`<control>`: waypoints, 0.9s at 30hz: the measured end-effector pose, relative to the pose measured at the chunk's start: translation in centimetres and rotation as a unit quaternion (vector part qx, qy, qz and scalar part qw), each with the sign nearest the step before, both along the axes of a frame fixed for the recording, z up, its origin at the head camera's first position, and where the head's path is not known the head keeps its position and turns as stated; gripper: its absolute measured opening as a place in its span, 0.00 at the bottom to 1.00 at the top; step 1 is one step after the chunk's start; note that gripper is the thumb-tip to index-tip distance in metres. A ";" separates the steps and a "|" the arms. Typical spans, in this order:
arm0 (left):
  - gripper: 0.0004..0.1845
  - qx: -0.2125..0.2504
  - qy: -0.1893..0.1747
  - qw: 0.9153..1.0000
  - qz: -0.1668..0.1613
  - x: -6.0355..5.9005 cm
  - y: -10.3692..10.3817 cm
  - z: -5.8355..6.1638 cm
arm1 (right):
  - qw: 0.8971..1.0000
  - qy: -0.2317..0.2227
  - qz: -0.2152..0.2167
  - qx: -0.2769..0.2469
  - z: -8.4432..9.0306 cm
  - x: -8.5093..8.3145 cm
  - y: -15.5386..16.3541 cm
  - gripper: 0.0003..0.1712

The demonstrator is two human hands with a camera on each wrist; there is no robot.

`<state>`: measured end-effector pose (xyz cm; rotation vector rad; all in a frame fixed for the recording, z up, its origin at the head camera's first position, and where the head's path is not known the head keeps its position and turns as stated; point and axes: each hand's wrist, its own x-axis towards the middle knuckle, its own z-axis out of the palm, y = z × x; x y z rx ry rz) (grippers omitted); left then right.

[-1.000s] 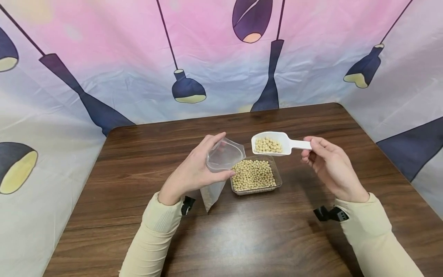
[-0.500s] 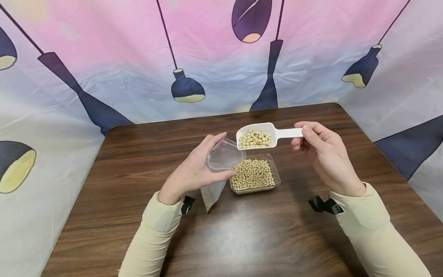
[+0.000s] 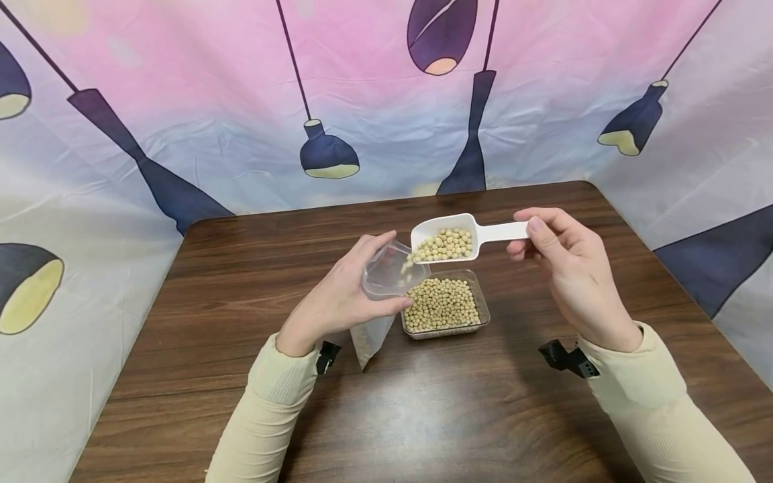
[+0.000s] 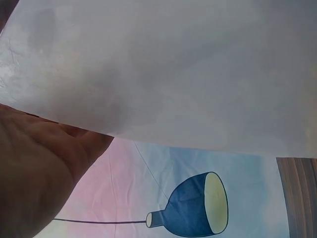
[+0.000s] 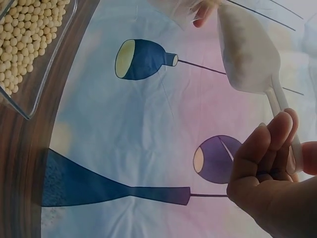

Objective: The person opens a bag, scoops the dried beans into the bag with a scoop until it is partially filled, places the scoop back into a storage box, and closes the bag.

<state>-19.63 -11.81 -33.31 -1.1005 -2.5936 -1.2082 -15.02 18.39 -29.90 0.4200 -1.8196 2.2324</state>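
A clear plastic pouch (image 3: 386,282) hangs in my left hand (image 3: 338,295), whose thumb and fingers spread its mouth. Its pale side (image 4: 173,74) fills most of the left wrist view. My right hand (image 3: 570,275) pinches the handle of a white scoop (image 3: 492,233), thumb on top. Soybeans (image 3: 447,245) lie in the scoop, and some tumble off its tipped front lip into the pouch mouth. From the right wrist, the underside of the scoop (image 5: 250,49) shows, with the fingers curled about its handle. Below both hands stands a clear plastic tray (image 3: 449,331) of soybeans.
A dark wood-grain table (image 3: 241,282) lies under everything. Behind it hangs a pink and blue cloth (image 3: 241,147) printed with lamps. Black wrist straps (image 3: 568,359) sit at the sleeve cuffs.
My right hand has carried the loaded scoop left and up to the pouch mouth, then tipped it; soybeans now fall in. My left hand and the pouch have stayed in place.
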 end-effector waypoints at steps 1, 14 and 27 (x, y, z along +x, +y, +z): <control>0.50 0.000 -0.001 1.000 0.000 0.0 0.0 0.0 | 1.000 0.002 -0.001 0.000 0.1 0.1 0.0 0.14; 0.50 0.003 -0.005 1.000 -0.003 0.0 0.1 0.0 | 0.997 0.026 -0.058 0.048 0.9 0.8 -0.4 0.14; 0.50 -0.004 0.003 1.000 -0.002 -0.2 0.1 -0.1 | 0.988 0.079 -0.093 0.100 1.4 1.2 -0.8 0.11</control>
